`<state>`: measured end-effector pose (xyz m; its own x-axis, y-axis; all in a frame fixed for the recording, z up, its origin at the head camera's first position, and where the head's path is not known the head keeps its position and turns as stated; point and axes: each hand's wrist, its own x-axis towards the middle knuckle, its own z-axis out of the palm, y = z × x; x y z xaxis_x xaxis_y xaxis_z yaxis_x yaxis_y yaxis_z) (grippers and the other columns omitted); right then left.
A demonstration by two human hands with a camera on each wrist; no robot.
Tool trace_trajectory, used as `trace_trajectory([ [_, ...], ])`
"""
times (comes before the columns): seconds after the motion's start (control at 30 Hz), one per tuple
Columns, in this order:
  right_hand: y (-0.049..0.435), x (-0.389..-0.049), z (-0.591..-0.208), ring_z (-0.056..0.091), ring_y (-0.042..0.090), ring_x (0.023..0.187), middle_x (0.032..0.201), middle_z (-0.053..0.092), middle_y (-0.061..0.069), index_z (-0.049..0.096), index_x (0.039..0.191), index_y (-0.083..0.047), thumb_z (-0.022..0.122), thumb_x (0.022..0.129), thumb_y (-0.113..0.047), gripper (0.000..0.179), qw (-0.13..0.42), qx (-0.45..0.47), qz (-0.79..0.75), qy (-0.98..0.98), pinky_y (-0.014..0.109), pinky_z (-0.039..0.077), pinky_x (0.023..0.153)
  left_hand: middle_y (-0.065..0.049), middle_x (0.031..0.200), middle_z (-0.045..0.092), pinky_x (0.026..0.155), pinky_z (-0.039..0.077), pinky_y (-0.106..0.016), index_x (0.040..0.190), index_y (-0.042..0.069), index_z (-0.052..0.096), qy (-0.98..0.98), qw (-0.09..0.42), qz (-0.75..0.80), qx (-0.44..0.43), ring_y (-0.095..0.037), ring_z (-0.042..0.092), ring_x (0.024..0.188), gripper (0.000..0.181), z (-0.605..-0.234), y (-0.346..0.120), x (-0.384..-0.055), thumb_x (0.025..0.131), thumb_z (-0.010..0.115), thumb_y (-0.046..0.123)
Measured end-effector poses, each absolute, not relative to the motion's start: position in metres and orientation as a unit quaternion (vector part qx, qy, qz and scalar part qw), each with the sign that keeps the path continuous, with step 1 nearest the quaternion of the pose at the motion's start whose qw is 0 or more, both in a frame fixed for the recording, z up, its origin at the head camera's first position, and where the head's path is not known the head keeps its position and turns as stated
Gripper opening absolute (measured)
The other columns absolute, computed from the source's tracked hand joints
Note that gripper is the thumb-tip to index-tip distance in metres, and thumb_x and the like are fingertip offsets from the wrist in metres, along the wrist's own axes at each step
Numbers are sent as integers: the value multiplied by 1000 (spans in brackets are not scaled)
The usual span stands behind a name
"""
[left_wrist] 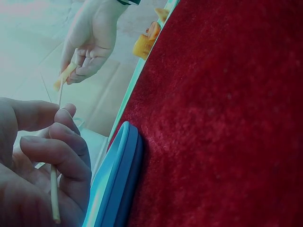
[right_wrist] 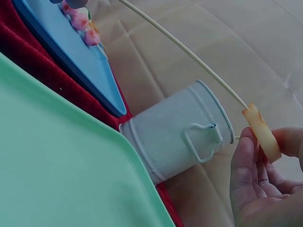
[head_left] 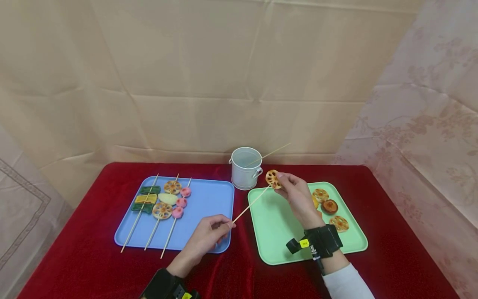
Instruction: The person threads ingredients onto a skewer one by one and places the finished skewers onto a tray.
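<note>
My left hand (head_left: pixel 209 234) pinches a thin wooden skewer (head_left: pixel 251 204) that slants up to the right; its blunt lower end shows below the fingers in the left wrist view. A lotus root slice (head_left: pixel 273 179) is held between the thumb and fingers of my right hand (head_left: pixel 298 199), above the far left corner of the green tray (head_left: pixel 274 249). The skewer's tip meets the edge of the slice (right_wrist: pixel 263 135) in the right wrist view. How deep the tip sits in it, I cannot tell.
On the blue tray (head_left: pixel 209 195) lie several loaded skewers, one with pink balls (head_left: pixel 181 202). A white bucket (head_left: pixel 244 172) with one skewer stands between the trays at the back. Lotus slices (head_left: pixel 339 224) and a brown mushroom-like piece (head_left: pixel 330 206) lie on the green tray.
</note>
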<state>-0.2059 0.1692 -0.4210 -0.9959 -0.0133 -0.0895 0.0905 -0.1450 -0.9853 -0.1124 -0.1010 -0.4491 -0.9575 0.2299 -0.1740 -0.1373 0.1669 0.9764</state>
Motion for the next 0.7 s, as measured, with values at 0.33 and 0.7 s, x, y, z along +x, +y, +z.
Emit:
trace_trajectory([
  [0.33, 169, -205, -418, 63, 16, 90, 104, 61, 6, 60, 126, 8, 66, 103, -29, 44, 34, 16, -718, 695, 26, 57, 84, 2, 62, 51, 46, 29, -22, 101, -3, 73, 757, 129, 640, 12, -10, 42, 53, 20, -448, -99, -111, 97, 68, 16],
  [0.7, 163, -204, -412, 63, 17, 89, 102, 65, 6, 65, 120, 5, 70, 100, -30, 41, 46, 25, -697, 715, 27, 58, 83, 0, 62, 54, 51, 36, -23, 100, -5, 75, 742, 92, 664, -9, -10, 46, 55, 18, -444, -88, -110, 93, 71, 11],
])
